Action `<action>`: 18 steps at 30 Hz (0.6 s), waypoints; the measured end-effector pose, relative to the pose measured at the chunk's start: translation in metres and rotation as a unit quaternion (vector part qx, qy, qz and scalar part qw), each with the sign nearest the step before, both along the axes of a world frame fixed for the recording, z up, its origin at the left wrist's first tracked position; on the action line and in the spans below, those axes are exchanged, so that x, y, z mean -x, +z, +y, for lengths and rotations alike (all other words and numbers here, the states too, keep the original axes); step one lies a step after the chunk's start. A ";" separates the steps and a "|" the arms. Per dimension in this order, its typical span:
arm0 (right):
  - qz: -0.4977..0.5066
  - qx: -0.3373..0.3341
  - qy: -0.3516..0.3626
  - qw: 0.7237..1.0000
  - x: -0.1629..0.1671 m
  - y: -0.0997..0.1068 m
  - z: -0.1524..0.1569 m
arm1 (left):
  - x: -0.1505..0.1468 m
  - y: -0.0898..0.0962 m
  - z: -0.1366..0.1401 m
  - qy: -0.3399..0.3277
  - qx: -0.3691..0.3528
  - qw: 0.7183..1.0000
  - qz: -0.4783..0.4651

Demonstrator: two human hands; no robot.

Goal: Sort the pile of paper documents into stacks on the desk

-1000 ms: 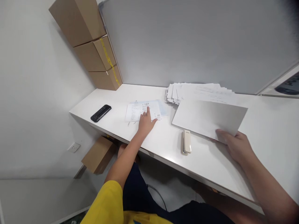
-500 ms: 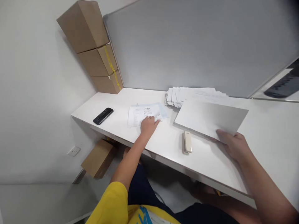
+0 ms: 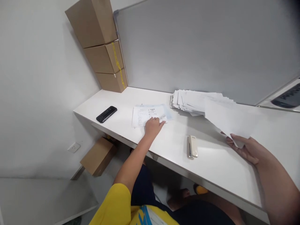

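Observation:
My left hand (image 3: 153, 125) rests on printed sheets of paper (image 3: 141, 115), its fingers curled on the lower right part and the thumb at the edge. A pale blue sheet (image 3: 169, 114) shows beneath them. At the right, my right hand (image 3: 248, 148) pinches a blank white sheet of paper (image 3: 231, 117) between thumb and fingers. That sheet is held tilted above the desk, bent near the grip. Between my hands, closer to the front edge, lies a cream stapler (image 3: 192, 146). Behind the held sheet is an untidy pile of white papers (image 3: 197, 99).
A black phone (image 3: 106, 114) lies on the left of the white desk (image 3: 122, 131). Stacked cardboard boxes (image 3: 102, 59) stand in the back left corner, against a grey board (image 3: 187, 47). Another box (image 3: 98, 156) is below the desk, near a wall socket (image 3: 74, 147).
My right hand has turned and moved slightly right, tilting the white sheet and bringing more fingers into view below it. My left hand stays on the printed sheets. The whole view has shifted slightly.

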State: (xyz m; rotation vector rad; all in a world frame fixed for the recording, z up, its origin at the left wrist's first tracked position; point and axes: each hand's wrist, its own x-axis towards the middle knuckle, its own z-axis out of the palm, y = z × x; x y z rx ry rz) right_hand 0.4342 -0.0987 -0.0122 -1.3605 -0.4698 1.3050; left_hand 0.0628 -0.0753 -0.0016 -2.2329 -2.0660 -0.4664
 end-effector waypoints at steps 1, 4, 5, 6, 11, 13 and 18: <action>0.011 0.008 0.009 1.000 -0.001 -0.001 0.000 | 0.000 0.001 -0.001 -0.001 0.000 1.000 -0.002; 0.028 0.012 0.010 0.999 -0.004 -0.006 0.000 | 0.001 0.003 -0.002 -0.003 -0.004 1.000 -0.005; 0.027 0.010 0.007 1.000 -0.005 -0.006 0.000 | 0.001 0.003 -0.003 -0.003 -0.008 1.000 -0.005; 0.026 0.005 0.007 1.000 -0.006 -0.007 0.000 | 0.001 0.003 -0.002 -0.002 -0.012 1.000 -0.005; 0.008 -0.020 0.017 1.000 -0.005 -0.006 0.000 | 0.000 0.001 0.000 -0.001 -0.019 1.000 -0.005; 0.001 -0.025 0.018 1.000 -0.002 -0.004 -0.001 | 0.000 0.002 0.000 -0.001 -0.018 1.000 -0.005; 0.002 -0.033 0.013 0.999 0.007 0.006 -0.005 | -0.001 0.004 -0.001 -0.001 -0.020 1.000 -0.005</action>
